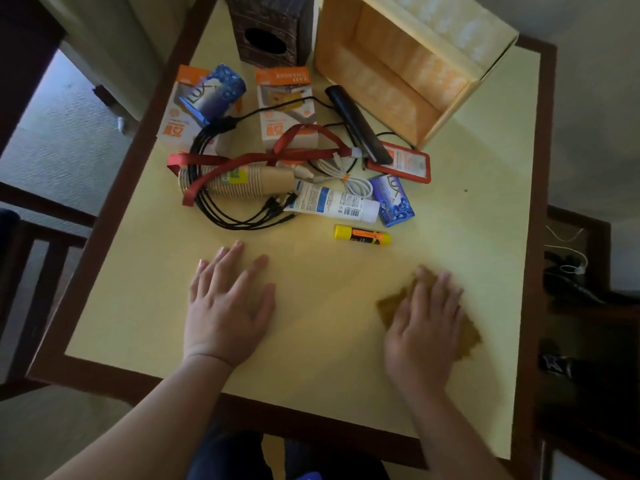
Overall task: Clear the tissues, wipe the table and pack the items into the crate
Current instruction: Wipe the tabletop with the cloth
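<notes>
Both palms lie flat on the yellow table (311, 375): the left hand (227, 306) bare on the top, the right hand (424, 327) pressing a brown cloth (393, 303), blurred, perhaps mid-wipe. Clutter sits beyond beside 1 wooden crate (398, 81)

One head-worn wide-angle view, steeply down and forward, close over the table (138, 323), edges perhaps distorted.

"LUX" on blue soap box (217, 95) atop left charger box | "LUX" on second blue soap box (393, 200) near bench middle | "25W" on left orange-white charger box (173, 128) | "25W" on right charger box (285, 98), its top line unclear | barcode on white tube (334, 201), digits too small
</notes>
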A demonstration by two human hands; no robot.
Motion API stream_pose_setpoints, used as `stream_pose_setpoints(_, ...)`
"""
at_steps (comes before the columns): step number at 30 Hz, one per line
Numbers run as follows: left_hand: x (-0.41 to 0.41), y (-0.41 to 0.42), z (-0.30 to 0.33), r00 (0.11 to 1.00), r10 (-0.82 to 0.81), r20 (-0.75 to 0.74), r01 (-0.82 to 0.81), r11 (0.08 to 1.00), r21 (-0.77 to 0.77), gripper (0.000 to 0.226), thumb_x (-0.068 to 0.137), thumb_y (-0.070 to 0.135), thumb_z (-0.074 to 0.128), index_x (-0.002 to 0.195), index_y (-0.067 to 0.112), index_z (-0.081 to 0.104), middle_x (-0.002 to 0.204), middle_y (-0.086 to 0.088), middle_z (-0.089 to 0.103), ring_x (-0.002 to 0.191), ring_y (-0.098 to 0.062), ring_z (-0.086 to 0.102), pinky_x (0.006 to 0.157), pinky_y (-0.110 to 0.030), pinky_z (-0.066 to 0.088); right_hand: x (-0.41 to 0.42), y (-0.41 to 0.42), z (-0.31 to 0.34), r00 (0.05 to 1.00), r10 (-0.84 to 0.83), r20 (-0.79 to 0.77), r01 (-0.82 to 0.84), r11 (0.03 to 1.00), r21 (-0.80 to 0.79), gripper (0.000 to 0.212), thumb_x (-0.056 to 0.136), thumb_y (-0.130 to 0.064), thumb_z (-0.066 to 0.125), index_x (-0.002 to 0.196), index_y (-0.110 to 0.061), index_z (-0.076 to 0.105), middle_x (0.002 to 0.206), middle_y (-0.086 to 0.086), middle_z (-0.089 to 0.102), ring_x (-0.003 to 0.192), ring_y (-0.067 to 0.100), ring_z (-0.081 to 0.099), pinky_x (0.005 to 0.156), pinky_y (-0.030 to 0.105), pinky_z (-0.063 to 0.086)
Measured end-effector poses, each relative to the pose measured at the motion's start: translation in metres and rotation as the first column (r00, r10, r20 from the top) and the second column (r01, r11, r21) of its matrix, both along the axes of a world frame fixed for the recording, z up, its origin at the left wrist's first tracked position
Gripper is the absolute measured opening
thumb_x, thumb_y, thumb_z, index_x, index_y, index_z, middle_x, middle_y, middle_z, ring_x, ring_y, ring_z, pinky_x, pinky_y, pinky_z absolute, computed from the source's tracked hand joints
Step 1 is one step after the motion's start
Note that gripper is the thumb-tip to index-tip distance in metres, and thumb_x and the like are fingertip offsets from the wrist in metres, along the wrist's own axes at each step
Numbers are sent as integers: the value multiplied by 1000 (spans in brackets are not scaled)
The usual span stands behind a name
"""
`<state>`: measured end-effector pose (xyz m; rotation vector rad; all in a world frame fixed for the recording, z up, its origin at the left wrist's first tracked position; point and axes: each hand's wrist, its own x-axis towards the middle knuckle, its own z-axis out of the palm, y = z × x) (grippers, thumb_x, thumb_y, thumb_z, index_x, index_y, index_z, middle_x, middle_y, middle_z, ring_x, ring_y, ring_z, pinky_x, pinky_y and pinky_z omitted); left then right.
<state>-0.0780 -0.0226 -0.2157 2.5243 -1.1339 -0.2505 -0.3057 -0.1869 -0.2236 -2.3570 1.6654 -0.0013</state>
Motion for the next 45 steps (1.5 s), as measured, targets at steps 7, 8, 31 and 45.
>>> stream_pose_setpoints(7, 0, 5, -2, 992, 60, -107, -73, 989, -126, 39, 104, 37, 47, 133, 20, 67, 156, -8, 48, 149, -33, 37, 126, -52, 23, 66, 61, 0, 875, 483, 10, -483, 873, 76, 59, 108, -36, 30, 166, -29, 17, 174, 4, 2, 160, 26, -6, 129, 48, 6)
stream_pose_setpoints(8, 1, 7, -1, 982, 104, -158, -130, 977, -168, 36, 104, 33, 46, 129, 17, 68, 154, -8, 50, 145, -34, 41, 122, -51, 29, 80, 63, 0, 842, 539, 16, -538, 839, 85, 59, 109, -36, 30, 166, -29, 17, 174, 3, 1, 160, 25, -7, 129, 47, 4)
stream_pose_setpoints(31, 156, 176, 74, 814, 409, -413, -513, 839, -182, 31, 97, 26, 69, 127, 32, 62, 116, 16, 66, 112, -3, 61, 98, -24, 47, 409, 139, 2, 649, 758, 60, -760, 644, 84, 60, 108, -35, 23, 164, -16, 25, 174, 10, 5, 160, 28, 1, 130, 45, 3)
stream_pose_setpoints(45, 187, 162, 81, 764, 329, -556, -490, 855, -167, 13, 100, 27, 66, 111, 33, 70, 100, 24, 72, 96, 5, 67, 89, -29, 58, 293, 195, 20, 536, 844, 26, -827, 518, 218, 61, 110, -38, 21, 165, -30, -3, 173, 2, -15, 158, 22, -17, 130, 49, 4)
